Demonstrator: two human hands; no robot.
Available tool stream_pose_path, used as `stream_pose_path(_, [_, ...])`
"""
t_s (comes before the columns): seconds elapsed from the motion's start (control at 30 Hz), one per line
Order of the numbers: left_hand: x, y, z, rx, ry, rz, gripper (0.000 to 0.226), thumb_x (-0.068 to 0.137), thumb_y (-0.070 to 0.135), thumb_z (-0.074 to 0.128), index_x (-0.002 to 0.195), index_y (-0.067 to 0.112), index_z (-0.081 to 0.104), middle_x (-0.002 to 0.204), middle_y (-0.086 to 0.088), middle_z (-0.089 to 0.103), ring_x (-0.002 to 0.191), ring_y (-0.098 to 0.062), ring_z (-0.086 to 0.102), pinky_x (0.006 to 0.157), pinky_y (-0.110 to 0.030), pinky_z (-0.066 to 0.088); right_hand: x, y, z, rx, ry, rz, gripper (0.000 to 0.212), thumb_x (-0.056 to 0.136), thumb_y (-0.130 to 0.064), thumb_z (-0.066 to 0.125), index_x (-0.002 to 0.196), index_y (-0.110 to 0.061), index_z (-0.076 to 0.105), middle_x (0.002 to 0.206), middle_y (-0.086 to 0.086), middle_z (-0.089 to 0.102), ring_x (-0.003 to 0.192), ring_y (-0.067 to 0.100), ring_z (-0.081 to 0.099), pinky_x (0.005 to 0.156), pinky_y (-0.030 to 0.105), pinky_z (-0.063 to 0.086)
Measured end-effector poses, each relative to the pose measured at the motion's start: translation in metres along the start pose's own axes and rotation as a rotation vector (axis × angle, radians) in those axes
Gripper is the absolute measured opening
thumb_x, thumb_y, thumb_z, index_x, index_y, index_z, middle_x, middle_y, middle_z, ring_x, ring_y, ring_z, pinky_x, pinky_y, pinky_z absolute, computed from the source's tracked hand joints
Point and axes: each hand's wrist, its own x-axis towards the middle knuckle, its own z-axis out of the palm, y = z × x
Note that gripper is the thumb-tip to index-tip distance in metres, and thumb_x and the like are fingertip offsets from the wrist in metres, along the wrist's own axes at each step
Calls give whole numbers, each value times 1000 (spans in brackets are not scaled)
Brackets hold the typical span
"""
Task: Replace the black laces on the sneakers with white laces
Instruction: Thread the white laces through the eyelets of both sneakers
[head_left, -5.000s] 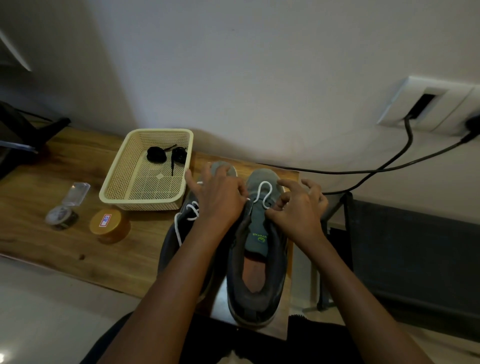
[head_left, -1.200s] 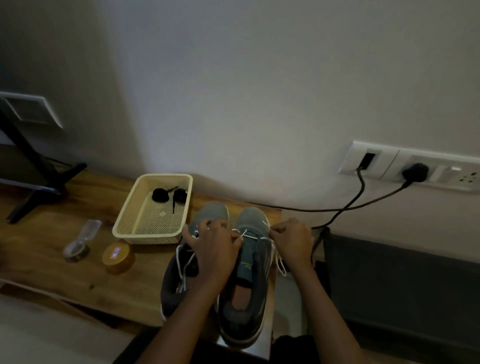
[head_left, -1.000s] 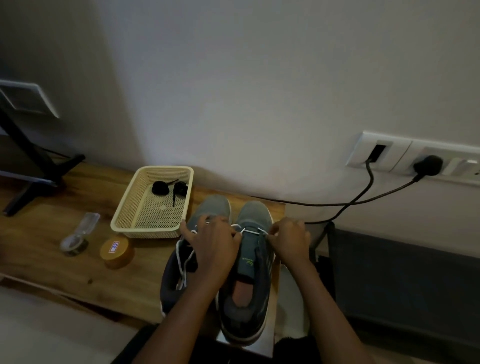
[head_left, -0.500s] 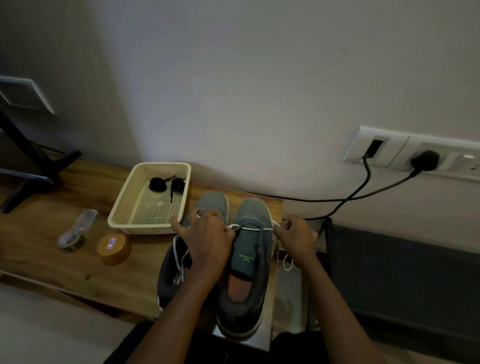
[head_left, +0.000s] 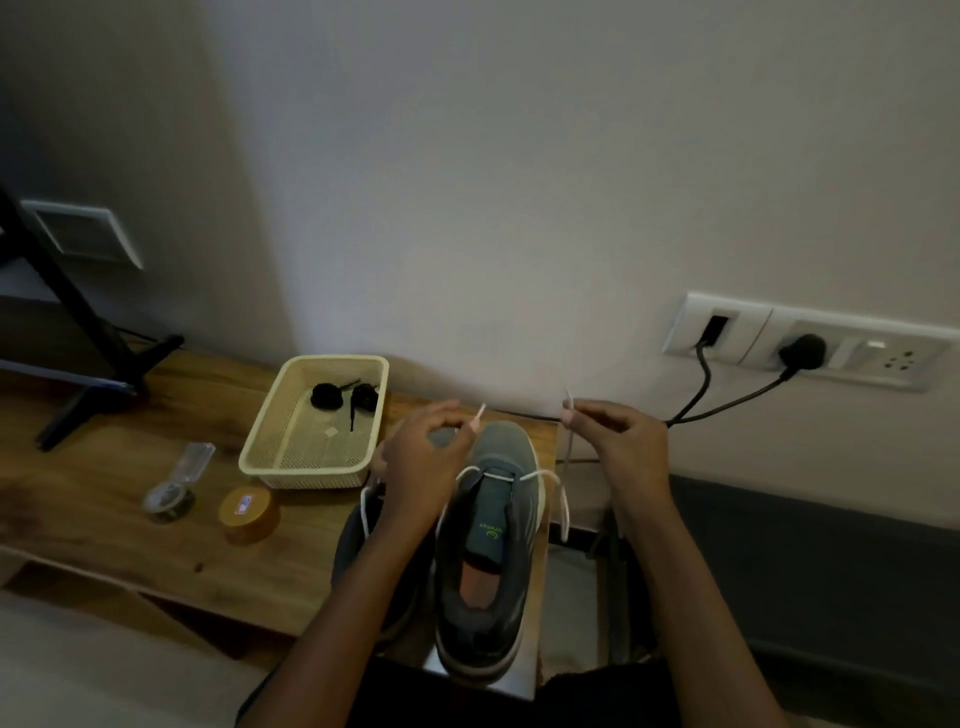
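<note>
Sneakers (head_left: 493, 540) side by side at lower centre of the frame, on the right end of the wooden table (head_left: 104, 499), toes toward the wall. White lace (head_left: 498, 474) across the front eyelets of the sneaker at frame right, both ends lifted above the toe. Left hand (head_left: 418, 467) over the other sneaker, thumb and forefinger pinching one lace tip. Right hand (head_left: 626, 441) just right of the toe, fingertips pinching the other end. Black laces (head_left: 327, 397) coiled in the cream basket (head_left: 306, 472) just left of the sneakers, at frame centre. Round orange item (head_left: 248, 515) and clear container (head_left: 174, 491) farther left on the table.
</note>
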Motion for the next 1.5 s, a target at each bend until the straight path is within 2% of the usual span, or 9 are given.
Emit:
stream_pose_path(0.13, [1, 75, -29, -328, 4, 81, 4, 85, 19, 68, 83, 22, 68, 108, 10, 67, 104, -3, 60, 94, -25, 45, -12, -77, -6, 170, 43, -132, 12, 75, 4, 71, 85, -3, 70, 80, -1, 69, 71, -5, 65, 65, 7, 48])
stream_pose_path(0.33, [-5, 160, -58, -397, 30, 251, 9, 87, 20, 66, 96, 17, 68, 104, 14, 65, 98, 7, 56, 78, 1, 40, -32, -159, -9, 235, 50, -239, 6, 79, -6, 71, 82, -11, 71, 77, -1, 69, 66, -8, 61, 63, 3, 44])
stream_pose_path(0.5, [-10, 185, -62, -389, 47, 259, 8, 88, 18, 65, 96, 17, 67, 106, 9, 63, 103, -3, 56, 85, -9, 42, -39, -193, -8, 225, 94, -246, 6, 75, -6, 75, 79, -5, 70, 77, 0, 68, 66, -7, 61, 60, 0, 42])
stream_pose_path(0.6, [-10, 191, -64, -406, 78, 235, 8, 89, 20, 64, 97, 19, 65, 108, 10, 62, 105, -5, 54, 80, -7, 38, -41, -201, -11, 163, 87, -244, 9, 74, -9, 77, 71, -9, 68, 82, 3, 68, 77, 1, 62, 68, 9, 44])
stream_pose_path(0.77, [-9, 196, -68, -436, 91, 216, 10, 89, 20, 63, 99, 20, 64, 110, 8, 61, 108, -7, 53, 88, -18, 39, -40, -207, -12, 118, 64, -241, 11, 73, -10, 78, 68, -12, 68, 85, 4, 68, 85, 9, 61, 75, 18, 42])
stream_pose_path(1.07, [2, 163, -66, -494, 124, 138, 9, 87, 17, 66, 91, 25, 65, 100, 8, 65, 107, -12, 60, 91, -22, 44, -32, -177, -4, 154, 29, -219, 7, 75, -8, 75, 73, -12, 70, 77, -2, 69, 72, -1, 61, 60, 2, 43])
stream_pose_path(1.27, [18, 97, -46, -487, 223, 6, 8, 86, 15, 67, 86, 23, 67, 97, 6, 68, 105, -14, 61, 89, -23, 47, -7, -108, 7, 109, 49, -168, 8, 76, -7, 74, 72, -12, 69, 73, -3, 68, 61, -9, 60, 58, 1, 43])
stream_pose_path(1.37, [23, 56, -28, -382, 233, -40, 4, 86, 13, 66, 88, 17, 67, 96, 0, 68, 97, -13, 62, 78, -13, 47, 4, -63, 14, 93, 58, -122, 3, 76, -3, 73, 77, -5, 71, 73, 0, 68, 61, -7, 60, 59, 4, 45])
stream_pose_path(1.5, [19, 0, -4, -62, 116, -30, 14, 84, 17, 69, 77, 28, 63, 88, 3, 67, 91, -18, 63, 81, -31, 48, 11, -4, 27, 79, 67, -26, 7, 76, 2, 72, 79, -5, 71, 71, -2, 67, 58, -6, 60, 60, 7, 47])
